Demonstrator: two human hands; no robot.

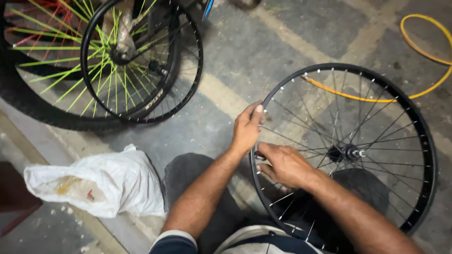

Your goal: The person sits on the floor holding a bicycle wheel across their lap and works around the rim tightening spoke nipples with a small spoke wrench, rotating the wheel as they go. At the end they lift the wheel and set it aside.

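Gripping the black spoked bicycle wheel rim at its near-left edge, your left hand closed over it; your right hand pinched 1 spoke just inside.

A grey concrete floor is seen, on which a white plastic bag and yellow hose are laid.

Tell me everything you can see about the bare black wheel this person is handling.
The bare wheel has a black, metal-looking rim, thin silver spokes and a dark central hub, with no tyre. It rests over the person's lap above the concrete floor. The left hand grips the rim's left edge; the right hand reaches among the spokes beside it.
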